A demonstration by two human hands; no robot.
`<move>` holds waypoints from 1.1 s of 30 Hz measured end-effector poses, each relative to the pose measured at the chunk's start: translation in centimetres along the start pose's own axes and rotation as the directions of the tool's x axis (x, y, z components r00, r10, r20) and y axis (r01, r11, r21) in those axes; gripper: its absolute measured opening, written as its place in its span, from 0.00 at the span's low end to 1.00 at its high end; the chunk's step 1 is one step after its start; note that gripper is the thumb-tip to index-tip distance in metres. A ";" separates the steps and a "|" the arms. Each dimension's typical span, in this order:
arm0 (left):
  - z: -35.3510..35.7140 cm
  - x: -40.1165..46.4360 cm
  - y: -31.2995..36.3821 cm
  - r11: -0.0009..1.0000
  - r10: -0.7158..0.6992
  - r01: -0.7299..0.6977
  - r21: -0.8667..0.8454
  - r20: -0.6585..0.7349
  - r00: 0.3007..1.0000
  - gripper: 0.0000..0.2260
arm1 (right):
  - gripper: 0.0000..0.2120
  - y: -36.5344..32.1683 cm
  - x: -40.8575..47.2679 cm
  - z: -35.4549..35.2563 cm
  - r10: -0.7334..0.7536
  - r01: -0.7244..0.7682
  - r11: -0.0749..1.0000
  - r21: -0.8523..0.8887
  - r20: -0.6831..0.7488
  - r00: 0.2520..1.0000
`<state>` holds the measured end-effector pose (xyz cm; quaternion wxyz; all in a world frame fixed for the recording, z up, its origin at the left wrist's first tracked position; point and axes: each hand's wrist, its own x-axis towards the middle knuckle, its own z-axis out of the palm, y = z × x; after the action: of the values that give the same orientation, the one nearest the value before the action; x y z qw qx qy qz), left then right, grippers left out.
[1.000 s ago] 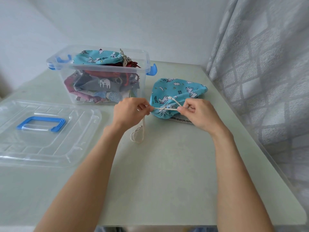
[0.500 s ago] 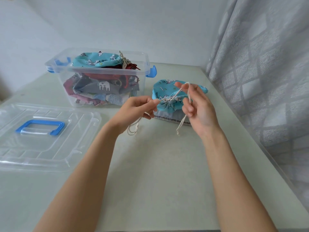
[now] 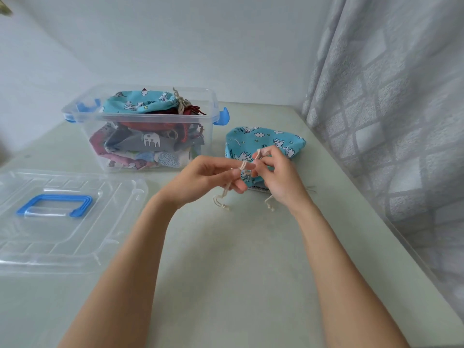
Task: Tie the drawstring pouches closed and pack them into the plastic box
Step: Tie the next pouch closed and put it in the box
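Both hands met just in front of a turquoise pouch [image 3: 263, 143] that lay on the tabletop [image 3: 226, 259] near its right edge, just right of the plastic box [image 3: 140, 126]. The left hand [image 3: 206, 179] had its fingers curled, and the cream drawstring [image 3: 243, 165] ran over its fingertips; one strand hung below that hand and ended in a small loop resting on the tabletop. The right hand [image 3: 278, 179] pinched another strand of the same cord between thumb and fingers, just above the pouch's gathered mouth, and a second loose end trailed down beside its wrist. The pouch sat immediately behind the two hands, its mouth towards them, part of its near side hidden by the fingers.

The box stood towards the far left part of the tabletop, without its lid, and held a heap of patterned pouches, with another turquoise pouch [image 3: 138, 102] on top, at rim height. The clear lid [image 3: 62, 222] with its blue handle lay flat at the left edge. A grey curtain [image 3: 389, 109] hung along the right edge.
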<state>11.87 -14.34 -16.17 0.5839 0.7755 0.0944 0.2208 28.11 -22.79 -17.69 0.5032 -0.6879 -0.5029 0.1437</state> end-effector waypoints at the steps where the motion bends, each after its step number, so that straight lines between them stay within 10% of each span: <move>1: 0.1 0.1 0.0 1.000 0.005 -0.005 0.030 0.006 1.000 0.11 | 0.07 0.1 0.0 0.0 0.015 -0.015 1.000 -0.006 -0.001 1.000; 19: -0.1 0.0 -0.4 0.795 0.091 -0.067 0.603 -0.009 0.996 0.12 | 0.07 -0.8 -0.4 1.3 -0.016 0.015 0.992 -0.124 -0.009 1.000; 24: 0.1 0.0 -0.4 0.837 0.052 -0.026 0.547 -0.031 0.998 0.13 | 0.05 -1.5 -0.7 0.2 0.007 -0.047 0.986 0.158 0.249 0.969; 27: 0.2 0.1 -0.6 0.797 0.064 -0.017 0.603 -0.057 0.996 0.11 | 0.07 -1.2 -0.6 0.5 0.003 -0.029 0.986 0.165 0.156 0.988; 33: -0.3 0.5 -1.0 0.756 0.420 -0.067 0.651 -0.404 0.813 0.07 | 0.11 -0.6 -0.2 0.9 0.038 -0.039 0.994 0.101 0.014 0.999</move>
<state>12.26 -13.58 -16.93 0.2176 0.8351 0.2105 0.4593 27.07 -22.49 -17.71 0.5316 -0.6703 -0.4845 0.1827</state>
